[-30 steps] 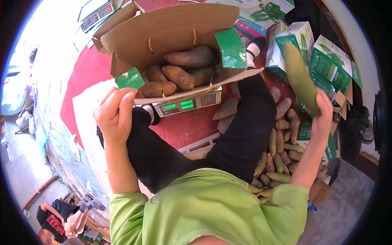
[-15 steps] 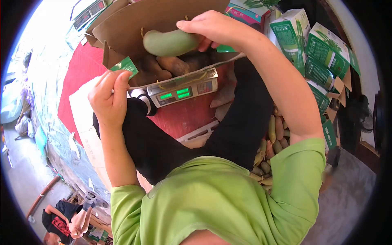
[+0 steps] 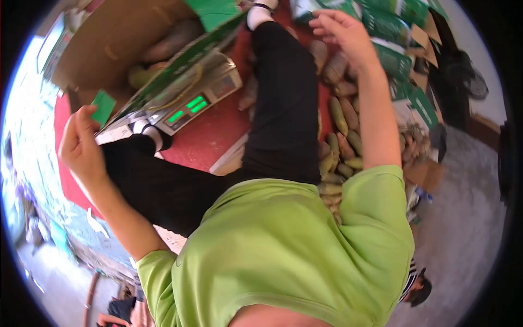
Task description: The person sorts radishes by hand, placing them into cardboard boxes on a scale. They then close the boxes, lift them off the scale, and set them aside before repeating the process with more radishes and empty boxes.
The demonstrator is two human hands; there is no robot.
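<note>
My left hand [image 3: 81, 139] is closed at the near left corner of an open cardboard box [image 3: 109, 52], its fingers pinching a small green flap [image 3: 103, 107]. Inside the box lie a large brownish oblong vegetable [image 3: 171, 41] and a greenish one [image 3: 143, 76]. The box rests on a weighing scale [image 3: 204, 98] with lit green digits, too blurred to read. To the right, my right hand [image 3: 346, 38] hangs open and empty, fingers stretched, over a heap of brown and green oblong vegetables [image 3: 343, 117].
Green printed cartons [image 3: 387, 24] are stacked at the upper right. Red sheeting [image 3: 199, 144] lies beneath the scale between my legs. A brown cardboard piece [image 3: 425, 173] is on the floor at right. People are partly visible at the lower left and lower right.
My right hand has let go of the pale green vegetable and moved right, away from the box. My left hand stays at the flap. The view has turned, showing more of the heap.
</note>
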